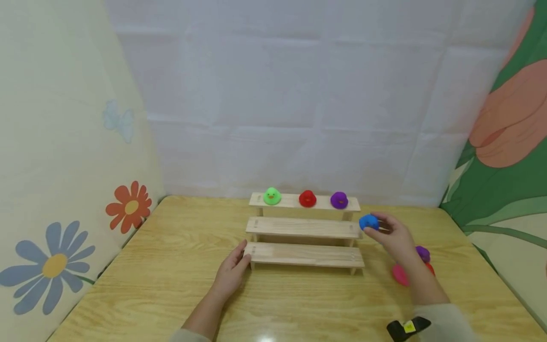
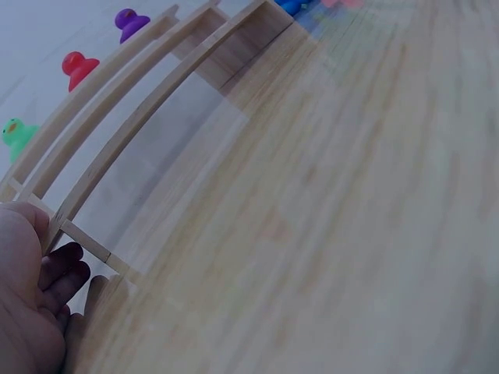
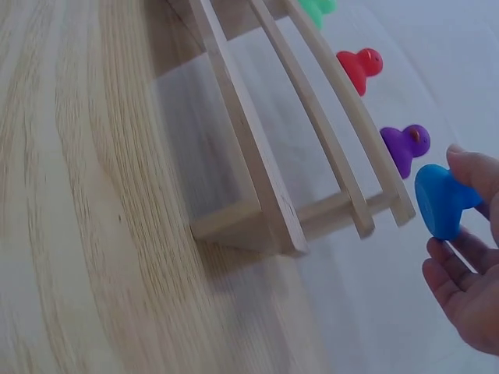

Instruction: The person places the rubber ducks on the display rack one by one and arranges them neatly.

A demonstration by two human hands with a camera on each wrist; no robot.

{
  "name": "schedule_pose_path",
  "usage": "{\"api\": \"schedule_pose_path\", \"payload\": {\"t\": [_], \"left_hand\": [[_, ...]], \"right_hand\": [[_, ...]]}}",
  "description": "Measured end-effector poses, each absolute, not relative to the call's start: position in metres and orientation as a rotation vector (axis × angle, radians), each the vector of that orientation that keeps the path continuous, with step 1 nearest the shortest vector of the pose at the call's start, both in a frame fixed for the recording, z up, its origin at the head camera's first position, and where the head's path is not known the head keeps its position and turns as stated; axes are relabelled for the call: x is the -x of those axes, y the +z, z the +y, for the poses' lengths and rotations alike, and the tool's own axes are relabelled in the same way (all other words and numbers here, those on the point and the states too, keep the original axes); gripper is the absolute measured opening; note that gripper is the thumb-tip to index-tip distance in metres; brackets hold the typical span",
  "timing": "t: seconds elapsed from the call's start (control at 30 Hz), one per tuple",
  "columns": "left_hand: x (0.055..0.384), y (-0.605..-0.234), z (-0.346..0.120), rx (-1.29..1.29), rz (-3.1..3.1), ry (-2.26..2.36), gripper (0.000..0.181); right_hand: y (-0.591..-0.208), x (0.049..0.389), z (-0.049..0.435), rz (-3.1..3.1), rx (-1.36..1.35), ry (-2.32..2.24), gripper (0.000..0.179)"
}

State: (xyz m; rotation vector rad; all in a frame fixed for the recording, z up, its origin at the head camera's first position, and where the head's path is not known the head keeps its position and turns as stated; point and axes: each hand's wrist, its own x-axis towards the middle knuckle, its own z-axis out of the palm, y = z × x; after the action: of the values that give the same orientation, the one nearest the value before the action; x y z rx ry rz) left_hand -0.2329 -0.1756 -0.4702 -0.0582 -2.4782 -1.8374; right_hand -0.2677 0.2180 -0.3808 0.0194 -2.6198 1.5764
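A blue rubber duck is pinched between the thumb and fingers of my right hand, beside the right end of the middle shelf. The three-step wooden display stand stands on the table. My left hand grips the left end of its lowest shelf; in the left wrist view, some curled fingers show near the stand's leg. Along the top shelf sit a green duck, a red duck and a purple duck, spaced apart. The middle and lowest shelves bear nothing.
To the right, partly hidden behind my right forearm, lie a pink duck, another purple duck and a red object. The wood-grain table meets a white cloth backdrop behind and printed side panels.
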Motion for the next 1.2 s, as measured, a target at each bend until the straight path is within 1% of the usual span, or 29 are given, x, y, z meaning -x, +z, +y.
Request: {"api": "schedule_pose_path", "payload": {"t": [0.17, 0.57, 0.9, 1.2], "left_hand": [[0.234, -0.472, -0.176, 0.074, -2.475, -1.838, 0.054], [0.235, -0.473, -0.176, 0.064, -2.464, -1.845, 0.054], [0.233, -0.474, -0.177, 0.076, -2.466, -1.845, 0.054], [0.231, -0.474, -0.177, 0.089, -2.459, -1.847, 0.055]], "right_hand": [[-0.383, 0.273, 0.205, -2.584, -0.089, 1.590, 0.058], [-0.380, 0.278, 0.171, -2.570, -0.172, 1.649, 0.053], [-0.385, 0.284, 0.144, -2.593, -0.227, 1.660, 0.054], [-0.388, 0.288, 0.117, -2.564, -0.285, 1.707, 0.051]]}}
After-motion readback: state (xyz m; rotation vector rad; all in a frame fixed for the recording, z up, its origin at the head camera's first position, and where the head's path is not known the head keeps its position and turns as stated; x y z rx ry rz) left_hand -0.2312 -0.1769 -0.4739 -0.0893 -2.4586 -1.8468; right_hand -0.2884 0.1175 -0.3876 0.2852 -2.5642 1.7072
